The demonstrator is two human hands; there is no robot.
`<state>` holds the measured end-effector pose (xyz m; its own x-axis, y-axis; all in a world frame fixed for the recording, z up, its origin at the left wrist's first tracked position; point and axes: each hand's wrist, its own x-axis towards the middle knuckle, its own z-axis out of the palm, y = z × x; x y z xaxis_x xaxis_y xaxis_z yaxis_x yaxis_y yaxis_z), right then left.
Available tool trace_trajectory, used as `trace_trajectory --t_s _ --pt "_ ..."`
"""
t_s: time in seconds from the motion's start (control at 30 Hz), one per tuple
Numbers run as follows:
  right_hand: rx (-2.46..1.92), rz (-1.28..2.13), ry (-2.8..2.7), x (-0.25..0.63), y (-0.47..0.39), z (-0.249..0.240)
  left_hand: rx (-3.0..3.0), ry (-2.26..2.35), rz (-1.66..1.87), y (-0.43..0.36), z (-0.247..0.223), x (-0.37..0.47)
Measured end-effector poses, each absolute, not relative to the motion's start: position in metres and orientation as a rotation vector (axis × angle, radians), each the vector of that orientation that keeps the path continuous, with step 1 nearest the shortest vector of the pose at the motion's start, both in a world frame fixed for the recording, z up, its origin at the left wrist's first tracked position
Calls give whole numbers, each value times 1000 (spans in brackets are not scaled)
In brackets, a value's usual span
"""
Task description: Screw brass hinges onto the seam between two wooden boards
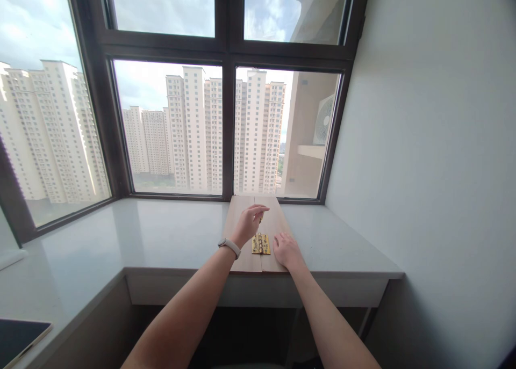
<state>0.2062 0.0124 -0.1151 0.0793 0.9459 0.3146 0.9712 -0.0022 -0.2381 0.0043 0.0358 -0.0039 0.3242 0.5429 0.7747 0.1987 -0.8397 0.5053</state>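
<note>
Hinge Position and Hand Support on Two Boards

The left board [246, 262] and right board [274, 221] lie side by side on the white ledge [173, 240]. The gold hinge [266, 245] is spread flat across their join; its knuckle follows the line where the boards meet, apparently so that one leaf bears on each board. The right hand [287, 249] rests open, palm down, on the right board beside the hinge, probably to steady it. The left hand [248, 223] is raised beyond the hinge, fingers bent together near a small gold-coloured piece [262, 217]; the view is too poor to tell whether the piece is gripped.

Count: boards, two; flat hinge, one; small gold-coloured piece, one visible; hands, two; wristband [229, 247], one, on the left wrist
</note>
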Motion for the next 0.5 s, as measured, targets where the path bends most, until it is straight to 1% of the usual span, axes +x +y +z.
trace_trajectory --t_s 0.13,0.37,0.5 --pt "-1981 -102 -1889 206 14 -117 2262 731 1572 36 -3 2" --pt "-1980 -104 -1885 207 16 -119 2290 657 1463 35 -2 -2" --pt "-1979 -111 -1888 207 16 -119 2290 638 1464 38 -4 1"
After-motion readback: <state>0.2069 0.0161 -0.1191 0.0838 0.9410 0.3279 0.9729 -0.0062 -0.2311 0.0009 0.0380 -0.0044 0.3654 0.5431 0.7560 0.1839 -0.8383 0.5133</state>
